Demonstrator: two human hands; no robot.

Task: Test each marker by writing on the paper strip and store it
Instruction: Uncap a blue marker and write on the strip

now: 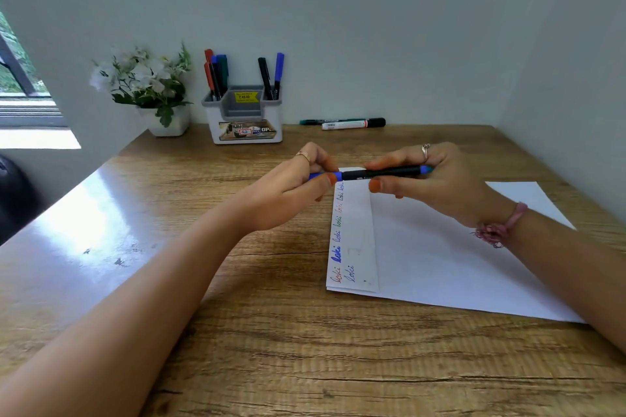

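A blue marker [376, 174] with a black barrel is held level above the paper strip [352, 230]. My left hand [291, 189] pinches its blue cap end. My right hand [437, 179] grips the barrel and the other blue end. The strip lies on the left edge of a white sheet [440, 267] and carries several short handwritten words in red, blue and green. Two markers, a green one [321, 121] and a white one with a black cap [352, 124], lie on the desk by the wall.
A white and grey pen holder [244, 115] stands at the back with several markers in its left pocket [215, 74] and two in its right pocket [272, 76]. A white flower pot [169, 122] sits to its left. The wooden desk [271, 332] meets walls behind and right.
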